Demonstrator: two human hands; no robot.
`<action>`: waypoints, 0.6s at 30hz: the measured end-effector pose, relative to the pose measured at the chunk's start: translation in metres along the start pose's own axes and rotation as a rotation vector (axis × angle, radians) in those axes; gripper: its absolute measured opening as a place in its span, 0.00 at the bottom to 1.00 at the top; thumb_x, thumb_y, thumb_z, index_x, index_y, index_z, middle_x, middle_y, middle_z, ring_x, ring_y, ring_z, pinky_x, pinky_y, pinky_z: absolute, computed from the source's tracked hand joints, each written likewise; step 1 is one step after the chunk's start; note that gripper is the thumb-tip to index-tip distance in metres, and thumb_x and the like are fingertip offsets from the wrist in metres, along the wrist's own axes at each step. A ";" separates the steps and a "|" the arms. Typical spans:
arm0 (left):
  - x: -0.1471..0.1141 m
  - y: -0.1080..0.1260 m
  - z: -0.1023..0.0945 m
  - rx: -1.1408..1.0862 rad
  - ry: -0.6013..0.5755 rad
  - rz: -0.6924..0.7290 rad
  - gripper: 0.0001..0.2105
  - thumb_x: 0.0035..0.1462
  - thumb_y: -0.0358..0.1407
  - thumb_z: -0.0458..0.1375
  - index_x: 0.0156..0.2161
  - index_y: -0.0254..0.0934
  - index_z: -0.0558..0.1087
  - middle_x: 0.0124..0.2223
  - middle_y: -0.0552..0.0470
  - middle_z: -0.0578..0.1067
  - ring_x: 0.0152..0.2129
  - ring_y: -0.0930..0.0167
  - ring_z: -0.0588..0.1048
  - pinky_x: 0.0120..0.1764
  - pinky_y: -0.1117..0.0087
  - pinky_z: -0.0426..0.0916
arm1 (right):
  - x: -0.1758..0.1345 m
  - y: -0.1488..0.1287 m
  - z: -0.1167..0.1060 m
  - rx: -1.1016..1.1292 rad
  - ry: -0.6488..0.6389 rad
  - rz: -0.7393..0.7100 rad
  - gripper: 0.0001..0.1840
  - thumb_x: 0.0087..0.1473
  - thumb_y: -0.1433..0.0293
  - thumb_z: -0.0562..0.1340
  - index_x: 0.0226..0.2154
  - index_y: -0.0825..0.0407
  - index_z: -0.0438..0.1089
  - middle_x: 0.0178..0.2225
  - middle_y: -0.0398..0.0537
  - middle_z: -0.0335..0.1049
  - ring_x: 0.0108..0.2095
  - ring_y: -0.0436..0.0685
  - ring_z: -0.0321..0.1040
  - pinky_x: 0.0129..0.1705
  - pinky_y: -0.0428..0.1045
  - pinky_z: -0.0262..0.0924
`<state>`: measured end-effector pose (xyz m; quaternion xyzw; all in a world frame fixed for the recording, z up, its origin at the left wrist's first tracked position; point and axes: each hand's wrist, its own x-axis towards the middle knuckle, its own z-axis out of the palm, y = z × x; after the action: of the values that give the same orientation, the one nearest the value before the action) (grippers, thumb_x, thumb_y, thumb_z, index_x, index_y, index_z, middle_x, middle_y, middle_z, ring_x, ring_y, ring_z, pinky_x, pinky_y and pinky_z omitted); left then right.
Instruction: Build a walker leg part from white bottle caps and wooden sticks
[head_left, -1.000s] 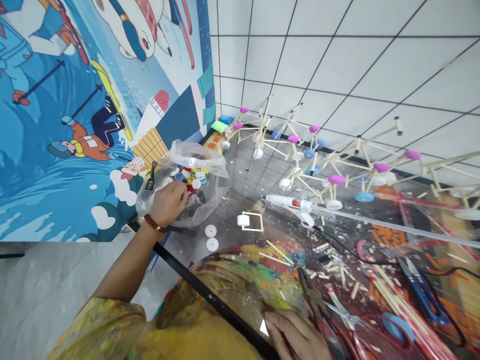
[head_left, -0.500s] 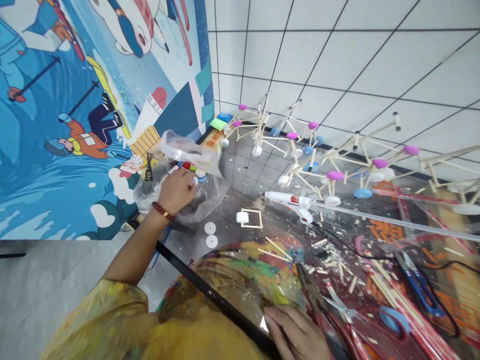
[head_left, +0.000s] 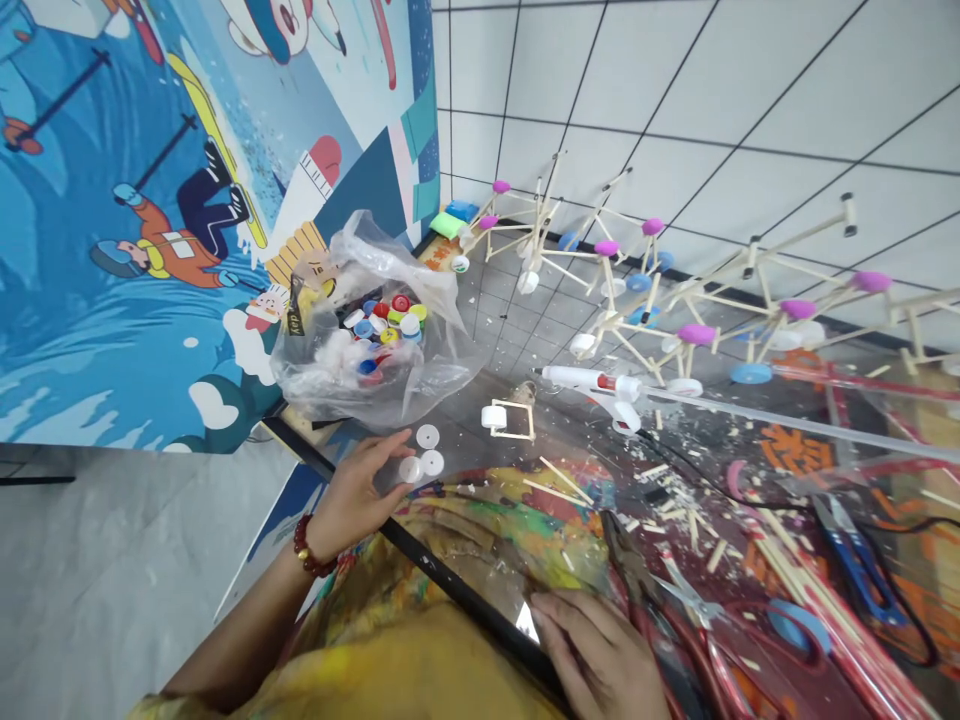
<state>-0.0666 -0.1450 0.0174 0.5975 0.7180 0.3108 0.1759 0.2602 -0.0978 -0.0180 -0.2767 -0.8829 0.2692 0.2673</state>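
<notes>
My left hand (head_left: 371, 487) is at the table's front edge, its thumb and fingers apart around a white bottle cap (head_left: 410, 469). Two more white round pieces (head_left: 427, 436) lie against that cap. Just behind the hand, a clear plastic bag (head_left: 442, 370) gapes, with many coloured bottle caps (head_left: 388, 335) inside. My right hand (head_left: 600, 650) rests low by the front edge, fingers loosely bent, and I see nothing in it. Between the hands and the wall lies a small square stick frame (head_left: 514, 435) with a white cap (head_left: 493, 417) on one side.
A white hot glue gun (head_left: 592, 380) lies mid-table with a long glue stick behind it. Stick models (head_left: 645, 340) with caps line the wall. To the right are pliers (head_left: 622, 545), red-handled scissors (head_left: 694, 600), blue-handled scissors (head_left: 859, 565) and wood scraps.
My left hand has come out of the plastic bag towards the front edge. A third white piece now sits beside the two on the table. My right hand has stayed in place.
</notes>
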 end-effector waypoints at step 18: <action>0.011 -0.008 -0.004 0.119 -0.033 0.011 0.20 0.50 0.37 0.67 0.50 0.40 0.74 0.47 0.45 0.75 0.45 0.63 0.74 0.48 0.59 0.71 | -0.006 0.001 0.000 -0.005 0.005 0.001 0.09 0.61 0.74 0.58 0.42 0.50 0.73 0.35 0.48 0.77 0.33 0.54 0.75 0.36 0.47 0.69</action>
<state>-0.0771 -0.1364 0.0162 0.6158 0.7289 0.2586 0.1503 0.2651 -0.1007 -0.0203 -0.2785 -0.8827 0.2662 0.2689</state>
